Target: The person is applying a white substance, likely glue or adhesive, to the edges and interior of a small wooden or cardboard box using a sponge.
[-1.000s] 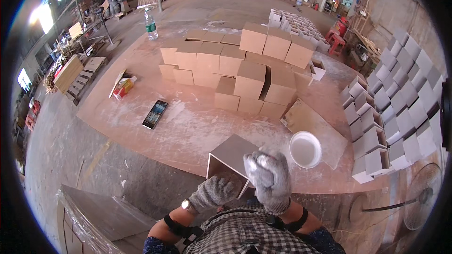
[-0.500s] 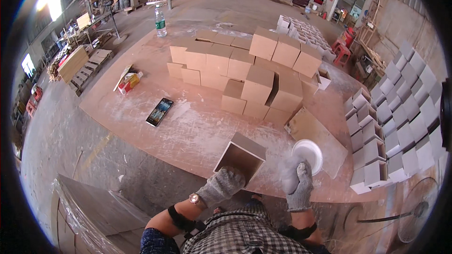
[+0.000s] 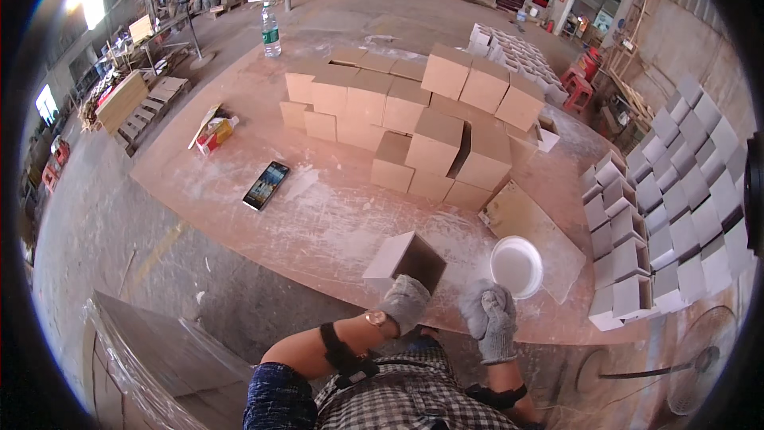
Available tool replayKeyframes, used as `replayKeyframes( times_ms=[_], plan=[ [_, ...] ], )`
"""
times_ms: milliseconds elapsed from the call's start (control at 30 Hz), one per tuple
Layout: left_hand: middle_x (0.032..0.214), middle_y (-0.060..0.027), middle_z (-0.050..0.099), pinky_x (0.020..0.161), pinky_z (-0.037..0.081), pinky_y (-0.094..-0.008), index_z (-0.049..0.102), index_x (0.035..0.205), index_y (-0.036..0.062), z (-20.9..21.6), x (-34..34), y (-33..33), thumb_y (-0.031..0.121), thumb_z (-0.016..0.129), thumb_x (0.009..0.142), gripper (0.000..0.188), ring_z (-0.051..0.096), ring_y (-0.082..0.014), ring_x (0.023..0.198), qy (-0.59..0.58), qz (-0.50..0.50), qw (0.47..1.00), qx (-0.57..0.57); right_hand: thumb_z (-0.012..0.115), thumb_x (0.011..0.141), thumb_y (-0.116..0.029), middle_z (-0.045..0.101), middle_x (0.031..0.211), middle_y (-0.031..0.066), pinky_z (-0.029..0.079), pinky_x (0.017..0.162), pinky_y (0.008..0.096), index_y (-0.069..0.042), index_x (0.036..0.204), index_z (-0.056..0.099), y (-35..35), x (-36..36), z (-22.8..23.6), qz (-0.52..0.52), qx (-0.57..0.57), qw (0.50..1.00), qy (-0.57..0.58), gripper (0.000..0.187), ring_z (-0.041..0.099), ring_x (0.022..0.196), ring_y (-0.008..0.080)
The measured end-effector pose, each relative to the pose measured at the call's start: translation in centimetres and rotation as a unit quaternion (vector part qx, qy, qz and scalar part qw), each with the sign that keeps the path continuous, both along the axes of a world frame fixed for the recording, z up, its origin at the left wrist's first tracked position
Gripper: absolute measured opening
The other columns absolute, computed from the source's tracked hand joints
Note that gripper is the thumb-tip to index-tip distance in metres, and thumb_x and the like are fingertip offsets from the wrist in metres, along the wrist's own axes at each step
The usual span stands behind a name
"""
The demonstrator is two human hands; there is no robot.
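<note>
My left hand (image 3: pixel 407 302), in a grey knit glove, grips an open-ended box (image 3: pixel 388 258) by its near side. One outer face of the box is whitish, and its dark hollow faces right. My right hand (image 3: pixel 497 318), gloved too, is closed around a soft-looking grey wad (image 3: pixel 474 308); its exact kind is not clear. Just beyond this hand, a round white tub (image 3: pixel 539 268) with pale contents stands on the table. The hands are apart, both over the near edge of the reddish table (image 3: pixel 334 227).
Plain brown boxes (image 3: pixel 368 103) are stacked mid-table. Whitened boxes (image 3: pixel 672 207) rise in rows at right. A phone (image 3: pixel 267 185), a water bottle (image 3: pixel 271 36), a small red-yellow packet (image 3: pixel 215 137) and a flat board (image 3: pixel 541 239) lie about. A fan (image 3: pixel 704 360) stands lower right.
My left hand has turned the box, so its opening now faces right instead of toward me, and moved slightly right. My right hand has shifted a little left and down, away from the tub.
</note>
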State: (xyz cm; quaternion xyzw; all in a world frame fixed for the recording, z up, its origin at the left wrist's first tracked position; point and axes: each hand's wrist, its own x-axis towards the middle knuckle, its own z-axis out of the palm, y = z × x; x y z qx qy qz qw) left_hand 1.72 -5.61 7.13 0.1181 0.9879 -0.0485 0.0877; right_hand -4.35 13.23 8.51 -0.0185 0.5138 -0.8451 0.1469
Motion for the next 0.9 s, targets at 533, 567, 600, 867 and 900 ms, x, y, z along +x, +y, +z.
replayKeyframes(
  times_ms=[533,567,600,867,900],
  plan=[
    [0.115,-0.0053,0.060,0.091,0.042,-0.0410,0.066,0.113,0.0185,-11.6,-2.2,6.5,0.033,0.063,0.084,0.033,0.053,-0.0224,0.108,-0.136,0.033,0.990,0.008,0.060,0.085,0.003,0.058,0.089,0.0003,0.051,0.079,0.0261,-0.003,0.101,0.057,0.9,-1.9,-4.8,-0.022,-0.012,1.000,-0.012,0.018,0.057,0.083,0.0110],
    [0.115,-0.0054,0.060,0.090,0.043,-0.0406,0.066,0.113,0.0183,-10.9,-1.9,6.4,0.033,0.063,0.084,0.033,0.054,-0.0223,0.107,-0.134,0.036,0.990,0.009,0.060,0.085,0.003,0.058,0.090,0.0005,0.051,0.079,0.0256,-0.003,0.102,0.057,1.2,-2.1,-5.8,-0.009,-0.025,0.999,-0.021,0.018,0.057,0.084,0.0110],
    [0.115,-0.0056,0.060,0.090,0.043,-0.0403,0.065,0.113,0.0181,-10.4,-1.4,6.4,0.034,0.063,0.084,0.033,0.054,-0.0222,0.106,-0.134,0.038,0.990,0.010,0.060,0.085,0.004,0.057,0.091,0.0007,0.051,0.080,0.0252,-0.003,0.102,0.056,0.9,-2.0,-5.4,0.005,-0.038,0.999,-0.031,0.019,0.056,0.084,0.0110],
    [0.113,-0.0068,0.059,0.085,0.047,-0.0373,0.064,0.113,0.0165,-6.4,0.5,5.7,0.037,0.064,0.083,0.036,0.057,-0.0212,0.100,-0.142,0.058,0.988,0.007,0.067,0.083,-0.008,0.060,0.106,0.0090,0.047,0.089,0.0305,0.001,0.108,0.056,-3.7,-5.7,-0.8,0.014,0.271,0.921,0.279,0.029,0.058,0.100,0.0176],
    [0.112,-0.0070,0.059,0.085,0.047,-0.0370,0.064,0.113,0.0163,-6.0,0.7,5.7,0.038,0.064,0.083,0.037,0.057,-0.0210,0.099,-0.144,0.062,0.988,0.006,0.068,0.081,-0.010,0.060,0.107,0.0109,0.047,0.090,0.0325,0.000,0.108,0.057,-5.1,-6.6,0.3,0.029,0.307,0.884,0.352,0.030,0.058,0.100,0.0202]
  ],
)
